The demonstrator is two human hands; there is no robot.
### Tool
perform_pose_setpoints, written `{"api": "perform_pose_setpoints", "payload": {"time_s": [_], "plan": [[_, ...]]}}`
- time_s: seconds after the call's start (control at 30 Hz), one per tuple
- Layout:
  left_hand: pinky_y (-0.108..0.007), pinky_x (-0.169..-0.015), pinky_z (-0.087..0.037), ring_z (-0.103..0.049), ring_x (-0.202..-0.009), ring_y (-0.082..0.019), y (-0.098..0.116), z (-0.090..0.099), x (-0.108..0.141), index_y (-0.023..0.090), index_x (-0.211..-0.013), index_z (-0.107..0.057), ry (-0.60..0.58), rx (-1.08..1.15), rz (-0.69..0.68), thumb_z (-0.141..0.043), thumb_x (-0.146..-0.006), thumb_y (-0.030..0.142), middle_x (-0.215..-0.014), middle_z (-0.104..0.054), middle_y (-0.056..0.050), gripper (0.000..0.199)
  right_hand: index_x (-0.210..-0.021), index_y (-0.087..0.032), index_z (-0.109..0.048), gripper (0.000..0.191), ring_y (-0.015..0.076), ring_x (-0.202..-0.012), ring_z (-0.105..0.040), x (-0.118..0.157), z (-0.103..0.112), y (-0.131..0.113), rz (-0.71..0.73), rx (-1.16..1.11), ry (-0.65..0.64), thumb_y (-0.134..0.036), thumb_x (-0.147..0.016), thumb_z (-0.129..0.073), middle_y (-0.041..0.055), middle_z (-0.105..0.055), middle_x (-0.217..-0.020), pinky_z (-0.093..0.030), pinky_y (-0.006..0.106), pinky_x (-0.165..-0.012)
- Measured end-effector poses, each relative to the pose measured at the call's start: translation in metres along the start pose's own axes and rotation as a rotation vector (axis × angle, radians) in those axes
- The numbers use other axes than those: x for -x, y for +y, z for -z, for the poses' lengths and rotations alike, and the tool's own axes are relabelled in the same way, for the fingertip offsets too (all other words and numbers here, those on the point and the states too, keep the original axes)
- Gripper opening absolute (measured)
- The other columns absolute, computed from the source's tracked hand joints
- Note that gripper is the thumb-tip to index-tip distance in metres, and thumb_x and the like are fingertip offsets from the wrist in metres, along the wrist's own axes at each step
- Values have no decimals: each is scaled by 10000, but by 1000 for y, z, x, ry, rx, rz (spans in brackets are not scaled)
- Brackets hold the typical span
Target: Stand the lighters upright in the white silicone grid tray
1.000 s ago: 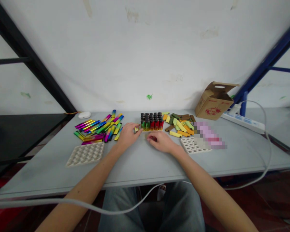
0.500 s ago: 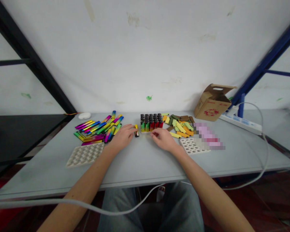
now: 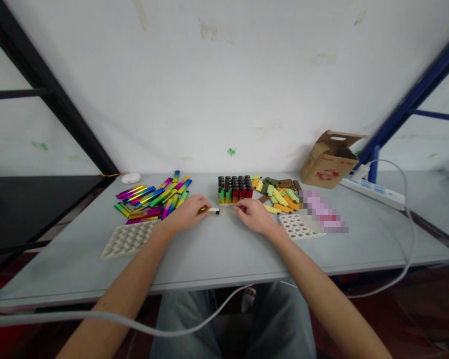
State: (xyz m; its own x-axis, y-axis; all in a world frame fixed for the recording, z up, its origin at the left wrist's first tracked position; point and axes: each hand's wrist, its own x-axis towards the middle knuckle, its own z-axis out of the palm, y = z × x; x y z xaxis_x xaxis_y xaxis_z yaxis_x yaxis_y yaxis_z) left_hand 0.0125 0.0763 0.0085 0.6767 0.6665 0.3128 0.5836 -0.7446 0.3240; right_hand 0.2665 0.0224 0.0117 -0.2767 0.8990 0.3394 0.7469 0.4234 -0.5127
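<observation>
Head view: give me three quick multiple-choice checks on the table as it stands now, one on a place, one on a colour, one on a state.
1. Where is the brown cardboard box with a handle cutout?
A. At the back of the table, beside the white power strip
B. On the floor under the table
C. On the black shelf at far left

2. What body colours show in the upright black-topped lighters?
A. All white
B. Green, yellow and red
C. All blue

3. How is the small yellow-and-white piece at the left hand?
A. Standing in the lighter block
B. Inside the box
C. Held lying level at the fingertips

1: A, the box stands by the strip at the back edge.
2: B, those colours show along the front row.
3: C, it sticks out sideways from the fingers.
</observation>
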Motion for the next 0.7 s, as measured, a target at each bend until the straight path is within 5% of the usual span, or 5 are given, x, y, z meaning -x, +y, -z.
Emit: {"api": "perform_pose_setpoints", "payload": {"time_s": [0.13, 0.3, 0.47, 0.7], "plan": [[-364, -889, -474, -602, -972, -225, 9, 3, -1, 198, -997, -633, 29, 93, 10, -542, -889, 347, -995, -668, -65, 206, -856, -146, -688, 229, 146, -654, -543, 1, 1, -1, 34, -71, -2, -289, -903, -516, 55, -669, -753, -364, 258, -612], [-312, -803, -510, -628, -829, -184, 32, 7, -6, 188, -923, -608, 202, 291, 90, -638, -821, 410, -873, -680, -24, 246, -1199, -169, -580, 403, 160, -787, -592, 3, -1, -9, 70, -516, -12, -431, -897, -533, 77, -670, -987, -448, 265, -662], [-232, -616, -492, -589, -633, -118, 52, -3, -11, 176, -829, -573, 324, 463, 108, -716, -749, 382, -732, -638, 15, 263, -893, -153, -662, 336, 126, -660, -550, -2, -6, -12, -51, -801, -37, -452, -748, -710, 18, -646, -763, -425, 242, -599], [-221, -598, -481, -581, -613, -109, 65, -16, -14, 165, -855, -595, 295, 534, 106, -721, -748, 358, -717, -648, 12, 254, -741, -153, -650, 329, 75, -499, -456, -8, -2, -12, -182, -1004, 90, -432, -633, -788, -28, -588, -600, -367, 217, -490]]}}
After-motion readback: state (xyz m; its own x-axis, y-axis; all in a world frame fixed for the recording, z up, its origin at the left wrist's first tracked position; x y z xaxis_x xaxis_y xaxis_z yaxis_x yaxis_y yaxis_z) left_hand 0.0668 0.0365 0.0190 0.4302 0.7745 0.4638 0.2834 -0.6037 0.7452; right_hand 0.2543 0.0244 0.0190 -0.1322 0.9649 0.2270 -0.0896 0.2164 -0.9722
